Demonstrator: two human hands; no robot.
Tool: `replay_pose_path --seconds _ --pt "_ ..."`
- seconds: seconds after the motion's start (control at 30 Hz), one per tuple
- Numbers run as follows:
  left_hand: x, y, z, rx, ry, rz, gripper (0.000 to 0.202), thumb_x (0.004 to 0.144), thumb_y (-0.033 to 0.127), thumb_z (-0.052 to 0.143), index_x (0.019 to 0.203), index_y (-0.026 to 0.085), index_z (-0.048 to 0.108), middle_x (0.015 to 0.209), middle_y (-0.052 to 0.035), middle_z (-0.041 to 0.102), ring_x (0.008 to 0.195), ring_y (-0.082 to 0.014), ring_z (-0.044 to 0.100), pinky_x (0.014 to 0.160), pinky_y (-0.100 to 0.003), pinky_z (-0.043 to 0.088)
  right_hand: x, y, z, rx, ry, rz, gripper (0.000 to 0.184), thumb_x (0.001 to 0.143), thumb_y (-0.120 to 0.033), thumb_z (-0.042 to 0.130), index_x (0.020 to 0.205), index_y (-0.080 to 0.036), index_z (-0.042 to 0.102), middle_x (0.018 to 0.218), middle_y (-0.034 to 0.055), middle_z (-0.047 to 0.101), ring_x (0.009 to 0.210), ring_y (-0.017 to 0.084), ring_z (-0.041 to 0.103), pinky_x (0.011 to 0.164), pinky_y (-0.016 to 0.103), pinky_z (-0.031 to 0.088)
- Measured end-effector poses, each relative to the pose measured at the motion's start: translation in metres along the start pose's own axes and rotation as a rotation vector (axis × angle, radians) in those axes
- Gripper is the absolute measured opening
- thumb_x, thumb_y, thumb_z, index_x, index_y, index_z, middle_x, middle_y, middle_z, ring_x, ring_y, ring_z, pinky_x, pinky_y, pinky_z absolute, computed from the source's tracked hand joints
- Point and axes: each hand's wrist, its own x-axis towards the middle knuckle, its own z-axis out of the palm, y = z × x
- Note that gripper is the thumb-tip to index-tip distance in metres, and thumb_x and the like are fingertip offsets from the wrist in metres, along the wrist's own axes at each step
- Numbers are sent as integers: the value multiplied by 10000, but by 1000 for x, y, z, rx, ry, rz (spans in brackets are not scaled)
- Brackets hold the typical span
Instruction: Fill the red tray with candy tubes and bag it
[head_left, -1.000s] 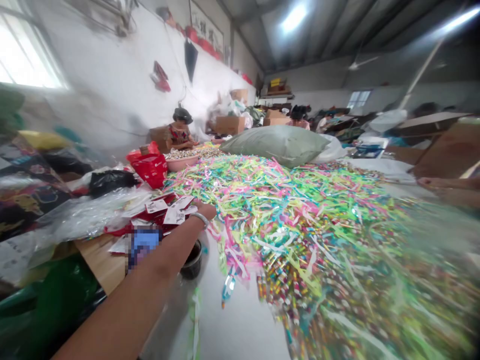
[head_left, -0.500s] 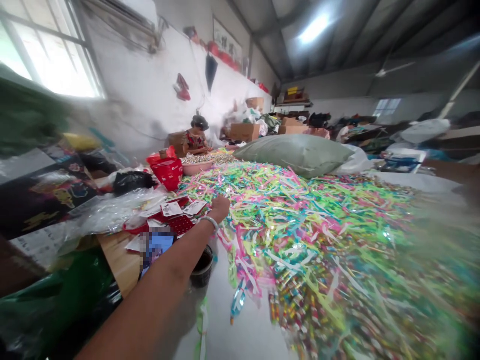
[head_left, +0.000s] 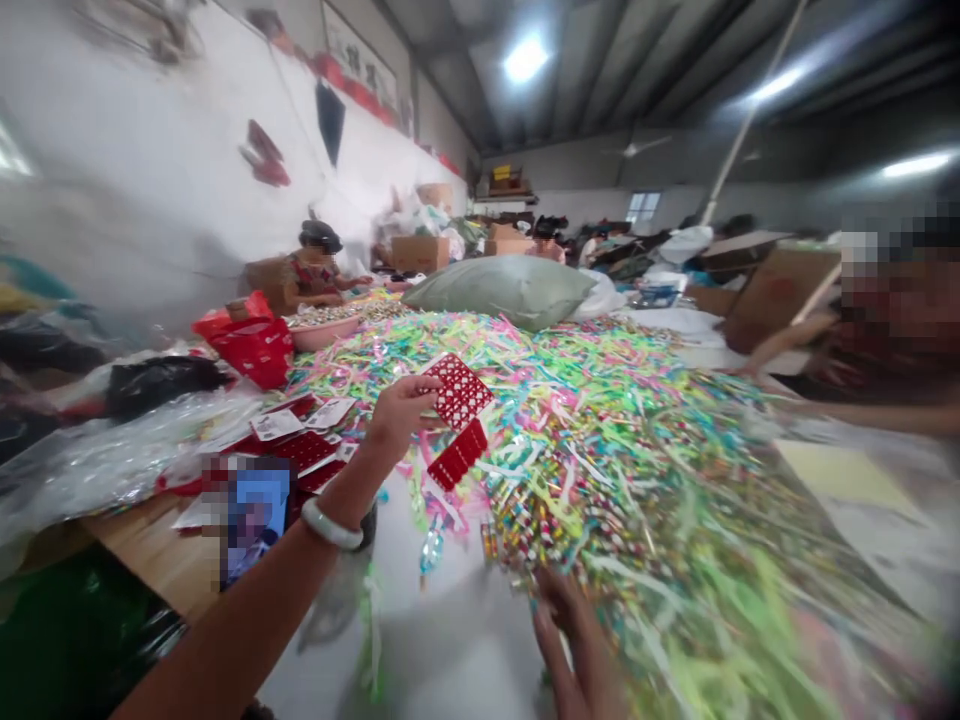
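My left hand (head_left: 397,412) was reaching flat toward the red packets at left half a second ago; now it is raised at frame centre, fingers pinched on a red dotted card (head_left: 459,392). White table (head_left: 465,640) lies bare at bottom centre, beside the colourful strip heap (head_left: 600,420). My right hand (head_left: 577,650), fingers spread open, touches the heap's near edge.

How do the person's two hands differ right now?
The left hand is raised over the colourful strips, pinching a red dotted card; the right hand sits low at the pile's near edge, fingers spread, holding nothing visible. The left wrist wears a pale bangle; the right wrist is out of frame. Both are bare.
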Motion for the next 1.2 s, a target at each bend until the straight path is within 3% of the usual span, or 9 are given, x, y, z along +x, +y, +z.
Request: replay_pose_path --seconds 0.03,0.07,0.17,0.23,0.37,0.5,0.97,1.07,1.2 --pt "-17 -4 6 -47 -41 -29 239 636 223 658 858 142 625 713 15 567 600 -120 585 590 -385 600 13 -4 10 69 -17 23 486 854 -499 509 1311 -354 435 1364 28 517 1200 196 530 966 366 484" --pt "-33 -8 11 -97 -75 -67 269 618 240 685 863 143 635 728 11 575 602 -119 582 587 -380 598 25 -8 20 306 -85 89 531 843 -499 525 1339 -358 397 1407 21 476 1236 199 503 978 372 472" --pt "-70 -26 21 -238 -92 -176 324 582 294 742 861 157 651 784 5 588 657 -129 586 578 -349 588 44 -14 36 798 -226 234 490 790 -495 597 1225 -282 526 1303 58 578 1123 229 589 878 390 517" --pt "-85 -39 25 -271 -25 -208 345 576 326 754 864 168 650 796 6 595 689 -138 588 548 -306 565 40 -15 38 882 -256 290 413 753 -445 662 1097 -226 604 1148 70 671 995 228 644 815 375 534" --pt "-103 -60 29 -258 130 -216 322 516 282 783 779 152 648 667 31 593 579 -88 531 472 -187 437 9 -11 26 791 -192 324 319 750 -371 689 1018 -207 631 990 41 719 862 188 661 780 339 537" --pt "-115 -62 37 -277 184 -203 276 485 224 775 725 137 670 626 23 620 559 -76 519 515 -193 401 -19 -14 13 688 -131 319 304 771 -364 671 1035 -220 623 1049 39 705 947 200 649 894 377 507" --pt "-136 -58 65 -362 147 -230 207 460 188 740 649 146 669 611 17 619 582 -88 533 571 -222 415 -50 -19 -9 571 -20 304 437 762 -412 666 1147 -241 552 1142 49 673 1068 233 602 975 391 466" --pt "-146 -56 63 -364 111 -236 287 513 223 751 783 173 666 671 28 623 622 -95 552 592 -223 450 -46 -22 -23 547 -75 280 405 781 -418 643 1128 -224 566 1129 67 671 1035 244 610 947 408 475" --pt "-154 -47 39 -372 -57 -309 572 609 329 767 1140 295 555 814 20 669 732 -151 617 674 -315 523 -37 -29 -59 436 -181 243 381 772 -405 657 1101 -226 592 1073 60 681 977 234 613 880 375 488"
